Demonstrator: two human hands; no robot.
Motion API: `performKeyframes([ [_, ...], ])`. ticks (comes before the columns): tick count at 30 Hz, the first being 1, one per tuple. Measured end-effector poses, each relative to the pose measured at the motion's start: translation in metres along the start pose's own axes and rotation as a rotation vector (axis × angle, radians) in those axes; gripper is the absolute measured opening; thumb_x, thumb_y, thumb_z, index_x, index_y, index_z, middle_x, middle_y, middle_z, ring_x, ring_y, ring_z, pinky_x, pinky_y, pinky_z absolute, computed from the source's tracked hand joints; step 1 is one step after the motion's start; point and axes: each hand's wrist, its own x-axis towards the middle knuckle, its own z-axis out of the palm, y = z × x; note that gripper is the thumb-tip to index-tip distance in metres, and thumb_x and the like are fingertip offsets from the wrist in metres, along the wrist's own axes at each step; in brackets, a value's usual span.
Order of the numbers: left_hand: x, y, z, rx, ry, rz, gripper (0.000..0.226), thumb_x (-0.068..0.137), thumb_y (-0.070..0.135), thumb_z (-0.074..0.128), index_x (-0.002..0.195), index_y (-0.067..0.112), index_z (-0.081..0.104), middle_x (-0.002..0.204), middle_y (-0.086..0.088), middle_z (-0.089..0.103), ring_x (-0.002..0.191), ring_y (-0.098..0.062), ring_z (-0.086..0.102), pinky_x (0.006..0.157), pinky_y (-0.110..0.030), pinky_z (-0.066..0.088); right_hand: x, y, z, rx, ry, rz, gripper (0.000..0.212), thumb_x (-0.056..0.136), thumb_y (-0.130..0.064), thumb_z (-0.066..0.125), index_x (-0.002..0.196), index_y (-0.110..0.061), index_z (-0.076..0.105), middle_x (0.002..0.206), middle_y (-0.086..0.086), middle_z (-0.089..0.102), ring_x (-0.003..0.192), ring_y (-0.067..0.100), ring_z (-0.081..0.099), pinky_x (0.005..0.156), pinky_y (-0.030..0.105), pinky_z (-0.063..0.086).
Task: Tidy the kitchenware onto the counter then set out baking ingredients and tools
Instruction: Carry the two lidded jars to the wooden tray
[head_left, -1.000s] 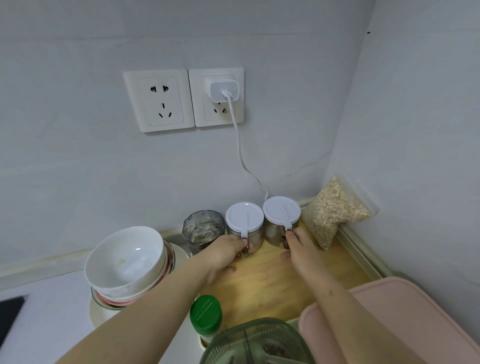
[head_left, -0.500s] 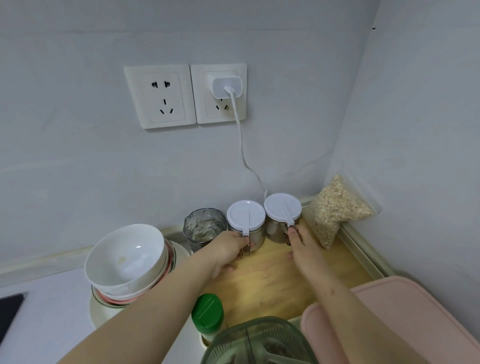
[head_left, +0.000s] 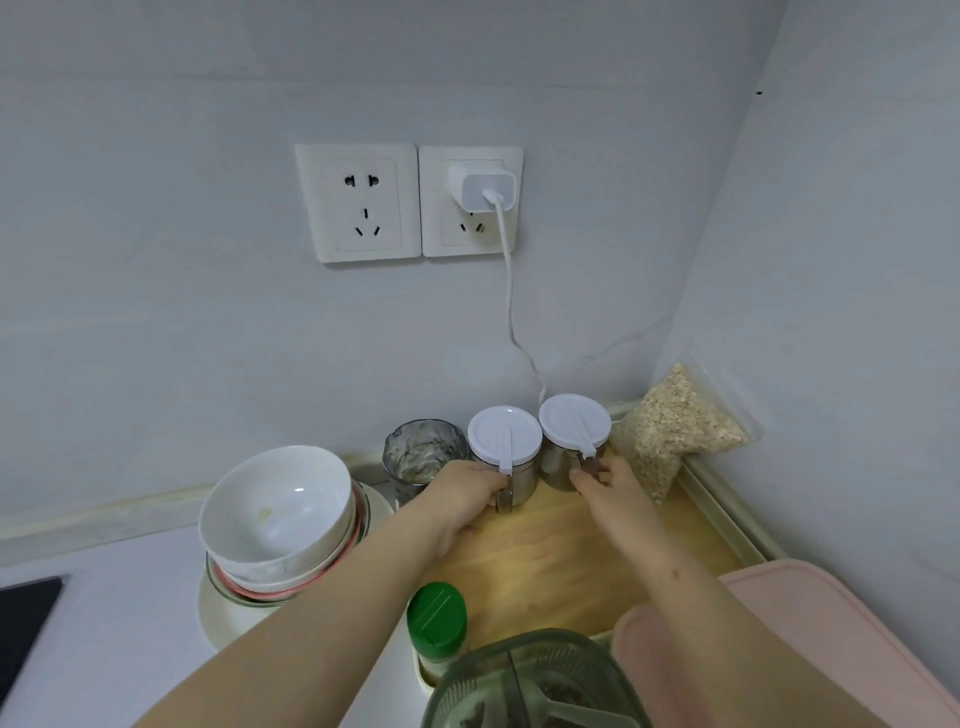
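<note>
Two steel jars with white lids stand side by side against the back wall on a wooden board (head_left: 561, 566). My left hand (head_left: 465, 493) grips the left jar (head_left: 506, 441) low on its side. My right hand (head_left: 605, 486) holds the right jar (head_left: 574, 426) at its front, fingers curled on its lower wall. A clear bag of oats (head_left: 675, 426) leans in the corner just right of the jars. A glass cup (head_left: 423, 452) smeared inside stands left of the jars.
A stack of white bowls (head_left: 275, 514) sits on a plate at the left. A green-capped shaker (head_left: 436, 621), a green-tinted lidded container (head_left: 524, 680) and a pink lid (head_left: 810, 634) crowd the front. A charger cable (head_left: 511, 312) hangs from the wall socket down behind the jars.
Both hands have slid the two jars slightly farther back toward the wall. The camera has tilted down a little.
</note>
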Motion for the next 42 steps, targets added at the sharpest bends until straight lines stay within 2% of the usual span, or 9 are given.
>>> performKeyframes([
  [5, -0.019, 0.01, -0.005, 0.02, 0.016, 0.048, 0.024, 0.092, 0.017, 0.05, 0.069, 0.022, 0.046, 0.07, 0.0, 0.049, 0.061, -0.013, 0.04, 0.054, -0.024, 0.031, -0.013, -0.018, -0.006, 0.036, 0.071, 0.044, 0.045, 0.092, -0.026, 0.053, 0.133, -0.012, 0.039, 0.125, 0.005, 0.049, 0.1, 0.016, 0.043, 0.082, 0.028, 0.033],
  [9, -0.04, 0.017, -0.013, 0.031, 0.029, 0.095, 0.012, 0.091, 0.018, 0.05, 0.08, 0.019, 0.047, 0.069, 0.001, 0.043, 0.059, -0.011, 0.037, 0.057, -0.024, 0.031, -0.034, -0.03, -0.008, 0.06, 0.127, 0.009, 0.034, 0.094, -0.025, 0.05, 0.125, -0.011, 0.046, 0.105, 0.0, 0.049, 0.095, 0.016, 0.045, 0.08, 0.029, 0.035],
  [12, -0.06, 0.023, -0.022, -0.044, 0.016, 0.146, 0.01, 0.093, 0.018, 0.048, 0.083, 0.017, 0.05, 0.072, 0.001, 0.051, 0.062, -0.012, 0.046, 0.056, -0.023, 0.034, -0.056, -0.045, -0.01, 0.09, 0.151, -0.023, 0.016, 0.094, -0.021, 0.048, 0.109, -0.016, 0.048, 0.092, -0.004, 0.049, 0.085, 0.013, 0.045, 0.077, 0.029, 0.035],
  [16, -0.096, 0.027, -0.036, -0.17, -0.003, 0.195, 0.009, 0.095, 0.02, 0.047, 0.089, 0.017, 0.053, 0.079, 0.0, 0.059, 0.066, -0.013, 0.054, 0.064, -0.026, 0.038, -0.091, -0.064, -0.005, 0.157, 0.183, -0.044, 0.02, 0.093, -0.019, 0.047, 0.112, -0.015, 0.049, 0.093, -0.003, 0.048, 0.085, 0.014, 0.046, 0.075, 0.029, 0.037],
  [18, -0.113, 0.024, -0.042, -0.173, 0.014, 0.225, 0.009, 0.094, 0.021, 0.048, 0.093, 0.016, 0.056, 0.085, 0.0, 0.062, 0.071, -0.014, 0.057, 0.07, -0.027, 0.042, -0.11, -0.072, 0.0, 0.189, 0.18, -0.067, 0.021, 0.093, -0.02, 0.048, 0.114, -0.016, 0.05, 0.095, -0.003, 0.05, 0.084, 0.013, 0.048, 0.065, 0.024, 0.037],
  [26, -0.204, -0.006, -0.07, -0.278, 0.023, 0.296, 0.012, 0.095, 0.018, 0.05, 0.086, 0.018, 0.058, 0.08, 0.0, 0.062, 0.072, -0.014, 0.057, 0.068, -0.025, 0.045, -0.201, -0.089, 0.025, 0.279, 0.123, -0.152, 0.006, 0.092, -0.014, 0.048, 0.089, -0.016, 0.052, 0.081, -0.003, 0.051, 0.077, 0.015, 0.048, 0.061, 0.023, 0.036],
  [30, -0.243, -0.029, -0.079, -0.324, 0.017, 0.304, 0.01, 0.094, 0.017, 0.05, 0.087, 0.017, 0.059, 0.08, -0.001, 0.064, 0.075, -0.015, 0.058, 0.074, -0.028, 0.045, -0.248, -0.085, 0.037, 0.337, 0.14, -0.125, 0.007, 0.093, -0.016, 0.049, 0.098, -0.017, 0.053, 0.097, -0.002, 0.054, 0.095, 0.019, 0.052, 0.074, 0.026, 0.04],
  [34, -0.272, -0.052, -0.081, -0.332, 0.012, 0.299, 0.011, 0.093, 0.017, 0.052, 0.085, 0.018, 0.06, 0.081, 0.0, 0.064, 0.077, -0.015, 0.06, 0.077, -0.03, 0.046, -0.287, -0.074, 0.048, 0.382, 0.141, -0.095, 0.008, 0.093, -0.018, 0.049, 0.1, -0.018, 0.053, 0.097, -0.001, 0.055, 0.095, 0.02, 0.052, 0.08, 0.03, 0.039],
  [42, -0.345, -0.112, -0.082, -0.338, 0.079, 0.286, 0.008, 0.094, 0.02, 0.052, 0.097, 0.016, 0.058, 0.085, -0.001, 0.063, 0.078, -0.014, 0.06, 0.074, -0.027, 0.046, -0.374, -0.047, 0.061, 0.37, 0.082, -0.087, 0.009, 0.093, -0.015, 0.049, 0.088, -0.018, 0.056, 0.08, -0.002, 0.055, 0.078, 0.015, 0.051, 0.064, 0.023, 0.04],
])
